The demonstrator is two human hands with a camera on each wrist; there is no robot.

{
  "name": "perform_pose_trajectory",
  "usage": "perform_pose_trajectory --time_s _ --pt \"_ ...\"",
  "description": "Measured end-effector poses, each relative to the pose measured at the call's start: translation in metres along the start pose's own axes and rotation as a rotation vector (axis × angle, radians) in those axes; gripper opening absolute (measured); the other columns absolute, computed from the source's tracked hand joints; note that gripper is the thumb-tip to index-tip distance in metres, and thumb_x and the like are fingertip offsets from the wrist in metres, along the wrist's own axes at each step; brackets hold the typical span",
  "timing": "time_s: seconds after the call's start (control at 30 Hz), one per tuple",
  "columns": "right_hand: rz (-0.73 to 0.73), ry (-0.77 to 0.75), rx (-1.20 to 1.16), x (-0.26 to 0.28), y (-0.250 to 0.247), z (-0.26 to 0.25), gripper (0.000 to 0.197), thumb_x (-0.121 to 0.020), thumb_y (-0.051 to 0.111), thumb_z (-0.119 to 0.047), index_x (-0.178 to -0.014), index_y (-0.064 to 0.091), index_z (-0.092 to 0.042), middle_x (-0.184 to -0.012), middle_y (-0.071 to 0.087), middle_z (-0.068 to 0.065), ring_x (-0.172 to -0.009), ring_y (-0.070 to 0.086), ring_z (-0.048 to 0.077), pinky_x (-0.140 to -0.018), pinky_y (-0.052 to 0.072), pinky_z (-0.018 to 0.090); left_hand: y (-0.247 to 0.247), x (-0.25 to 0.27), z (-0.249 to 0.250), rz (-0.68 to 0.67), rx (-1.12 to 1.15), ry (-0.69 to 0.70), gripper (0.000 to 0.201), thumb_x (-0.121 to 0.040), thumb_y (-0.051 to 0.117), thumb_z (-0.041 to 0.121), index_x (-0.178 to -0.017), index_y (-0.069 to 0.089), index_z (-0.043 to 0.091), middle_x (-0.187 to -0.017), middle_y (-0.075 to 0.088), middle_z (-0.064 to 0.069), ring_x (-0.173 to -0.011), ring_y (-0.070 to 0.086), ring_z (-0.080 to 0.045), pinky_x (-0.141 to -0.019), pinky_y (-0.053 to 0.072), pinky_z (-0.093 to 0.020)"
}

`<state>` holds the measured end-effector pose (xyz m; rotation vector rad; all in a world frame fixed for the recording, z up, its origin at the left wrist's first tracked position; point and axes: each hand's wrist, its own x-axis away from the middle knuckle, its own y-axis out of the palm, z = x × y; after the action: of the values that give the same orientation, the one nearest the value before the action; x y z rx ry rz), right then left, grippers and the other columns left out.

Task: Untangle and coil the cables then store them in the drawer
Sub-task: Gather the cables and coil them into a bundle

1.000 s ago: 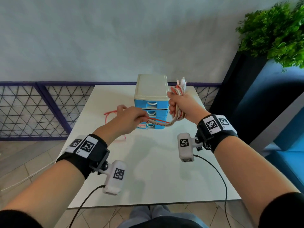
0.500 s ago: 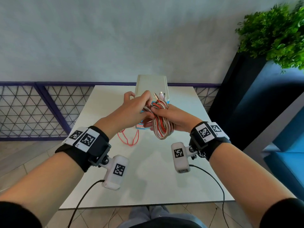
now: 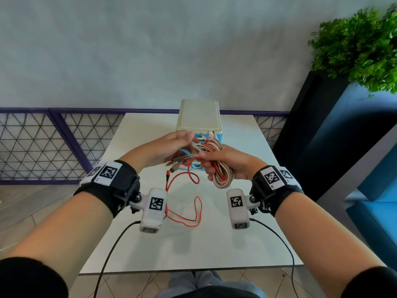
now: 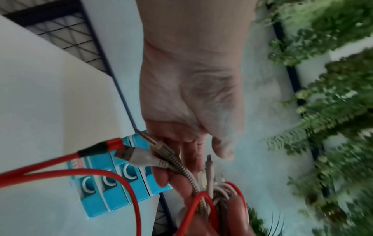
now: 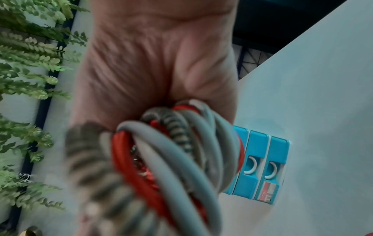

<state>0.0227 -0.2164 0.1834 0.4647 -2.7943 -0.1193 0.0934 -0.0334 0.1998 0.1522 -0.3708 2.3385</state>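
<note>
Cables [image 3: 219, 166] blur near your right hand [image 3: 227, 162] gripping them; your left hand [image 3: 163, 147] hovers spread; drawers [image 3: 198, 119] half-hidden on white table [image 3: 193, 244].

On each of my wrists sits a black strap [image 3: 120, 186] bearing white square-patterned marker tags [image 3: 108, 172]. A white camera block [image 3: 153, 208] with its own black-and-white marker hangs from each on a black bracket, trailing a thin black cable [image 3: 111, 252]. My sleeves [image 3: 28, 278] are black.
</note>
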Motion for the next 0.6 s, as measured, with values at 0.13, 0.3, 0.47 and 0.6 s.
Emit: perform_pose_trajectory --time_s 0.13,0.3,0.47,0.6 --pt "0.023 -0.007 0.024 -0.002 -0.004 0.003 0.007 -0.093 0.058 -0.008 -0.086 0.057 -0.007 -0.062 0.056 0.003 -0.049 0.054 0.012 -0.056 0.054 0.03 0.001 -0.001 -0.007 0.044 0.21 -0.049 0.036 -0.101 0.034 0.035 -0.119 0.052 0.01 -0.082 0.069 -0.007 -0.062 0.063 -0.019 -0.042 0.046 -0.025" --pt "0.148 -0.044 -0.022 -0.004 -0.009 0.007 0.007 -0.092 0.059 -0.008 -0.099 0.06 -0.005 -0.068 0.06 0.005 -0.053 0.058 0.014 -0.058 0.057 0.033 -0.001 0.002 -0.012 0.059 -0.143 0.001 0.031 -0.101 0.035 0.032 -0.105 0.06 0.014 -0.089 0.067 -0.002 -0.071 0.062 -0.013 -0.068 0.05 -0.024" --pt "0.328 -0.143 -0.068 -0.008 -0.01 0.011 0.006 -0.093 0.06 -0.011 -0.091 0.058 -0.006 -0.068 0.059 0.005 -0.054 0.058 0.014 -0.058 0.057 0.031 0.003 0.001 -0.017 0.089 -0.288 0.016 0.023 -0.099 0.043 0.021 -0.089 0.062 0.016 -0.083 0.067 0.003 -0.087 0.069 -0.02 -0.085 0.054 -0.031" --pt "0.545 -0.213 0.045 -0.019 -0.003 0.017 0.007 -0.094 0.057 -0.014 -0.089 0.056 -0.009 -0.072 0.06 0.007 -0.054 0.061 0.013 -0.055 0.054 0.026 0.017 -0.005 -0.022 0.288 -0.003 0.01 0.015 -0.094 0.055 0.016 -0.1 0.068 0.011 -0.082 0.073 0.002 -0.076 0.072 -0.006 -0.075 0.058 -0.023"
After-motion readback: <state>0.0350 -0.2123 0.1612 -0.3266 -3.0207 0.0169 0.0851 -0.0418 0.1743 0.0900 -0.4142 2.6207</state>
